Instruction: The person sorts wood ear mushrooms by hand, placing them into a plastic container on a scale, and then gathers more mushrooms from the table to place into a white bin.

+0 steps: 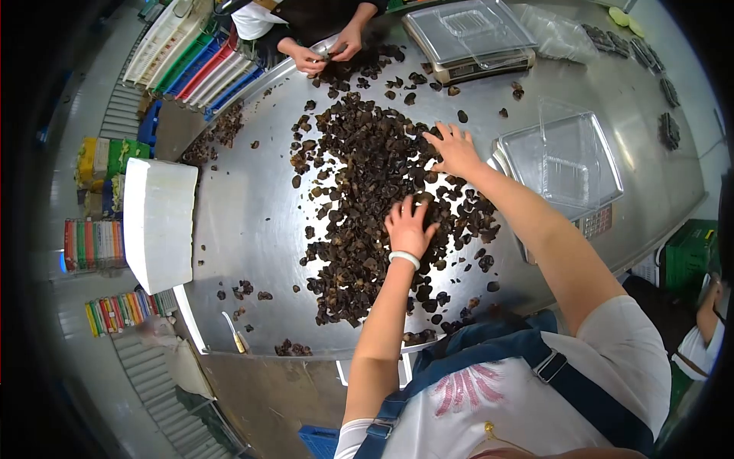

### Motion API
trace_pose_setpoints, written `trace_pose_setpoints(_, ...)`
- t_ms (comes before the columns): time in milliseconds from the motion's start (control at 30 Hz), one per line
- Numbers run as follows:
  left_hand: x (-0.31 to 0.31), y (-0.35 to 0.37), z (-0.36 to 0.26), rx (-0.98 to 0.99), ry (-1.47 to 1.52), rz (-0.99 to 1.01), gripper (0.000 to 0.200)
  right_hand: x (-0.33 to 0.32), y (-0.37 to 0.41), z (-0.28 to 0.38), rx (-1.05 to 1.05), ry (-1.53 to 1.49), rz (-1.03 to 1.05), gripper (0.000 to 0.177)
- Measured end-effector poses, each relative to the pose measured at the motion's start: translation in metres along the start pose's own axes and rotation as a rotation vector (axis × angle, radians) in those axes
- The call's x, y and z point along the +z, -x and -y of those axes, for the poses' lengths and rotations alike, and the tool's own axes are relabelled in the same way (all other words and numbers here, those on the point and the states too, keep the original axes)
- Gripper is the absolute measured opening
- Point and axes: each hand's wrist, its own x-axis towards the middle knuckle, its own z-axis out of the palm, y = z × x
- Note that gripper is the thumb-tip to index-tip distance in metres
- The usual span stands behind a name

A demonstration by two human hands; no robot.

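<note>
A broad heap of dark brown, curled wood ear mushroom pieces point(359, 168) lies across the steel table. My left hand point(409, 228), with a pale bangle at the wrist, rests on the heap's right part with its fingers spread. Farther up, my right hand point(456, 153) reaches to the heap's upper right edge, fingers apart. Nothing held shows in either hand; what lies under the palms is hidden. To the right of my right hand, an open clear plastic box point(562, 164) sits on a scale point(595, 222).
Across the table, another person's hands point(332, 53) pinch a small piece. A second scale point(489, 70) carries a clear container point(470, 30). A white foam box point(160, 226) stands at the left edge, near a small curved knife point(235, 333). Packed trays point(669, 130) line the right side.
</note>
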Motion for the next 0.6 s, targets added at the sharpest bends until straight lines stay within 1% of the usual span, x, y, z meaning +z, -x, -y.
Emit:
trace_pose_setpoints(33, 0.016, 0.001, 0.004, 0.007, -0.016, 0.109, 0.053, 0.004, 0.0, -0.005, -0.014, -0.036, 0.09, 0.066)
trace_pose_setpoints(100, 0.036, 0.016, 0.007, 0.097, 0.019, 0.048, 0.038, 0.018, 0.009, -0.018, -0.035, -0.111, 0.276, 0.063)
trace_pose_setpoints(167, 0.04, 0.037, 0.005, 0.162, 0.044, -0.032, 0.025, 0.043, 0.05, -0.025, -0.01, -0.231, 0.158, 0.046)
trace_pose_setpoints(200, 0.039, 0.049, 0.005, 0.174, 0.129, -0.06, 0.023, 0.049, 0.074, -0.027, -0.015, -0.312, 0.1, 0.039)
trace_pose_setpoints(233, 0.039, 0.057, 0.005, 0.141, 0.255, -0.109, 0.024, 0.041, 0.091, -0.023, 0.084, -0.46, 0.037, 0.035)
trace_pose_setpoints(267, 0.037, 0.065, 0.006, 0.101, 0.377, -0.157, 0.024, 0.031, 0.108, -0.022, 0.184, -0.609, -0.026, 0.031)
trace_pose_setpoints(300, 0.029, 0.069, 0.005, 0.003, 0.448, -0.228, 0.026, 0.017, 0.119, -0.019, 0.288, -0.755, -0.096, 0.028)
trace_pose_setpoints(333, 0.022, 0.073, 0.008, -0.139, 0.55, -0.238, 0.023, 0.006, 0.125, -0.016, 0.342, -0.793, -0.201, 0.022)
trace_pose_setpoints(400, 0.002, 0.081, 0.014, -0.541, 1.167, -0.122, 0.029, -0.001, 0.138, -0.02, 0.386, -0.835, -0.087, 0.028)
trace_pose_setpoints(467, -0.006, 0.086, 0.027, -0.752, 2.033, -0.134, 0.038, 0.002, 0.147, -0.016, 0.158, -0.573, -0.035, 0.033)
trace_pose_setpoints(500, -0.003, 0.093, 0.035, -0.652, 2.189, -0.12, 0.036, 0.004, 0.149, -0.015, 0.042, -0.438, -0.016, 0.035)
trace_pose_setpoints(600, -0.016, 0.091, 0.026, -0.537, 2.616, -0.017, 0.026, 0.024, 0.168, -0.014, -0.077, -0.308, 0.357, 0.042)
